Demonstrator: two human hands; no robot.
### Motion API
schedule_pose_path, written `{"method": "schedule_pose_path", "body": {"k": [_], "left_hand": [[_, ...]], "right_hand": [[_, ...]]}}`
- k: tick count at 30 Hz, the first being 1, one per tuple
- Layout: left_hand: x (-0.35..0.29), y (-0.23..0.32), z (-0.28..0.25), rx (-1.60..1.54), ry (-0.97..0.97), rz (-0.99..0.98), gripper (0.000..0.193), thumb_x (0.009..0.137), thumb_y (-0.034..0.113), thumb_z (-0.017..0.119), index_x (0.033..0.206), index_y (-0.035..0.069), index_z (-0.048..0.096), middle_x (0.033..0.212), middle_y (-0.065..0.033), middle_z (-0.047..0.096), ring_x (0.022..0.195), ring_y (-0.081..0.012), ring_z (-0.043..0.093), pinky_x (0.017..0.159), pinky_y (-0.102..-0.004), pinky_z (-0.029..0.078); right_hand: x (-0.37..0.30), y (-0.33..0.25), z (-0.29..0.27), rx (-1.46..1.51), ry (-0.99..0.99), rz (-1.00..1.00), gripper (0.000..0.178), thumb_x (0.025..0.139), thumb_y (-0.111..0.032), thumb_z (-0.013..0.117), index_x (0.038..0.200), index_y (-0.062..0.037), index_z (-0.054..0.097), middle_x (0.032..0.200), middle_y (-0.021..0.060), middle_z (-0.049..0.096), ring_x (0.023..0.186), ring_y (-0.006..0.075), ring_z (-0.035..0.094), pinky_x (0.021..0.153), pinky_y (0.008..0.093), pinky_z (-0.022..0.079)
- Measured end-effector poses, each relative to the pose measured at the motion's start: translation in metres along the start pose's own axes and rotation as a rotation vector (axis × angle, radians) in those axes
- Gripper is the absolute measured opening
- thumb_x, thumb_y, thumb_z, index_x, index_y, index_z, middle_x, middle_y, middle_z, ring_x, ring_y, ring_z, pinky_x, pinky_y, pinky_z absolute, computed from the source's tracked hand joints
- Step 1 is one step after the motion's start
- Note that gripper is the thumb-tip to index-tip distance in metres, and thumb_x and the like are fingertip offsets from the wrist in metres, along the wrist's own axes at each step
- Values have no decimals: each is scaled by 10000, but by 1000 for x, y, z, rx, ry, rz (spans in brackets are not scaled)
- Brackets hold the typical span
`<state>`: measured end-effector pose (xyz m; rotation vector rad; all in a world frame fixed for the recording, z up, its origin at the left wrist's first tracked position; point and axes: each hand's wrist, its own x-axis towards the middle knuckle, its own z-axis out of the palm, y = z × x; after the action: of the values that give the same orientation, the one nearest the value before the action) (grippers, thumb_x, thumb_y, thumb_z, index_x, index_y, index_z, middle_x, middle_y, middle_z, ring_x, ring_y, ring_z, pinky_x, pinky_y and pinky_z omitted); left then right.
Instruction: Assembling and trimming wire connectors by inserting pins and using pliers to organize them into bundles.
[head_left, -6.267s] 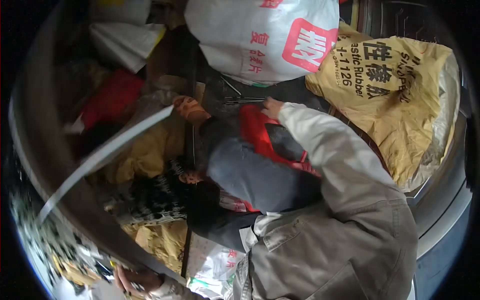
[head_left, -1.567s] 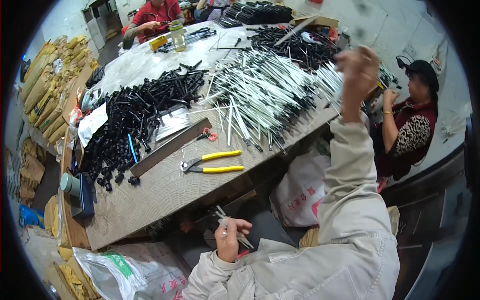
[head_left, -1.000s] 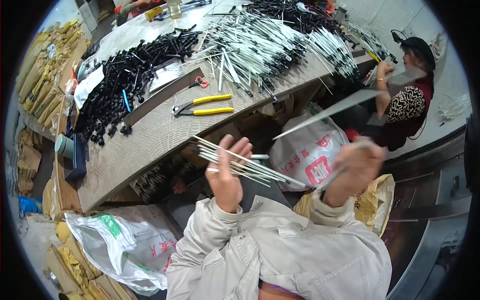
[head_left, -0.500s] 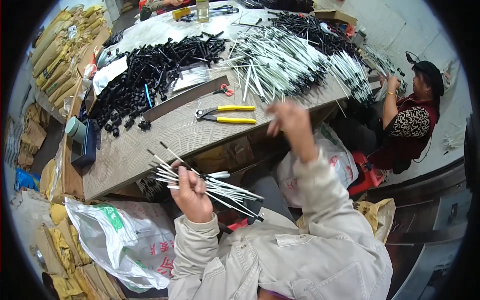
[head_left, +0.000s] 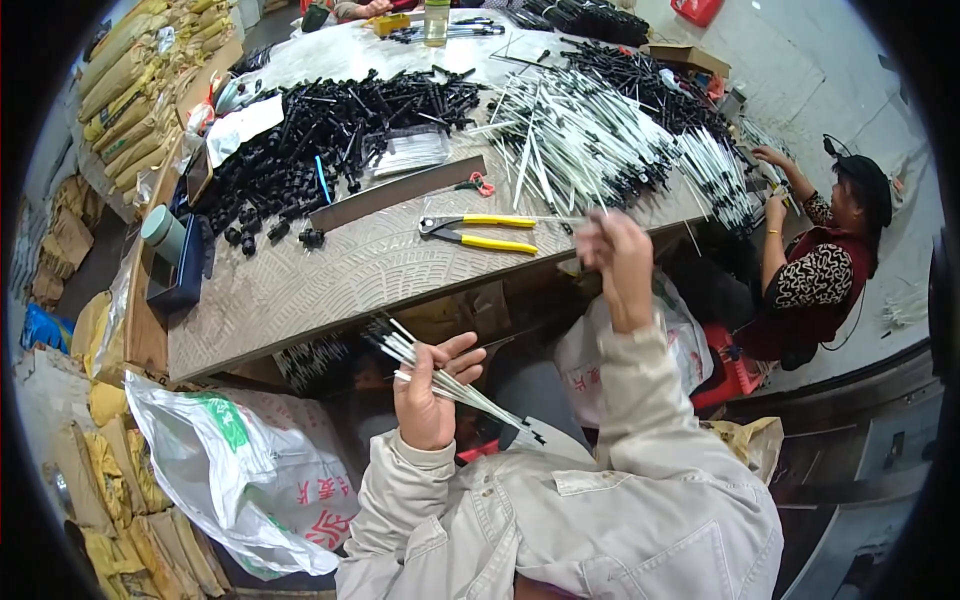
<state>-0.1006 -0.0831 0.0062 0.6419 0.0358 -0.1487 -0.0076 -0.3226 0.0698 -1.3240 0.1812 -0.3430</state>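
Note:
My left hand (head_left: 430, 405) holds a small bundle of thin white rods with black ends (head_left: 485, 402) beyond the near edge of the bench. The thumb presses on the rods while some fingers stretch out to the right. My right hand (head_left: 622, 268), slightly smeared, is raised at the bench edge with its fingers curled. A thin pale rod (head_left: 553, 217) runs to its fingertips and seems pinched there. Cutting pliers with yellow handles (head_left: 490, 232) lie just left of that hand. Beyond it spreads a large heap of white rods with black ends (head_left: 575, 140).
Black plastic parts (head_left: 330, 125) are heaped on the bench (head_left: 370, 270), behind a flat metal strip (head_left: 400, 193) and small red-handled snips (head_left: 480, 184). A pale green cup (head_left: 163, 232) stands at left. White sacks (head_left: 250, 460) lie below. A co-worker (head_left: 835, 240) handles rods at right.
My left hand has moved right and its fingers have opened out somewhat. The bundle looks thinner and tidier. My right hand has shifted slightly right and down, and a thin rod now shows at its fingertips.

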Motion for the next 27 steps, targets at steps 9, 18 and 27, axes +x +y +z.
{"method": "schedule_pose_path", "body": {"k": [9,18,27], "left_hand": [[31,-33,-15,176,155,-20,453,927,275,413,1232,-58,379,1132,-233,523,1015,-297,553,864,-371,461],[43,-13,7,369,221,320,272,912,237,488,1010,6,594,846,9,557,696,-51,479,591,-201,398],[16,25,-4,340,426,403,219,907,226,488,904,31,586,559,26,472,415,-42,418,355,-195,312]], "right_hand": [[-186,30,-50,-116,-183,147,338,930,-105,346,1219,59,408,912,195,611,676,184,617,612,258,494],[-222,50,-80,-193,-396,120,312,929,-61,331,1205,62,410,906,238,604,726,248,631,657,317,523],[-39,-15,-64,-833,-674,-702,167,820,-141,567,889,-2,629,790,116,636,672,190,619,625,282,497]]}}
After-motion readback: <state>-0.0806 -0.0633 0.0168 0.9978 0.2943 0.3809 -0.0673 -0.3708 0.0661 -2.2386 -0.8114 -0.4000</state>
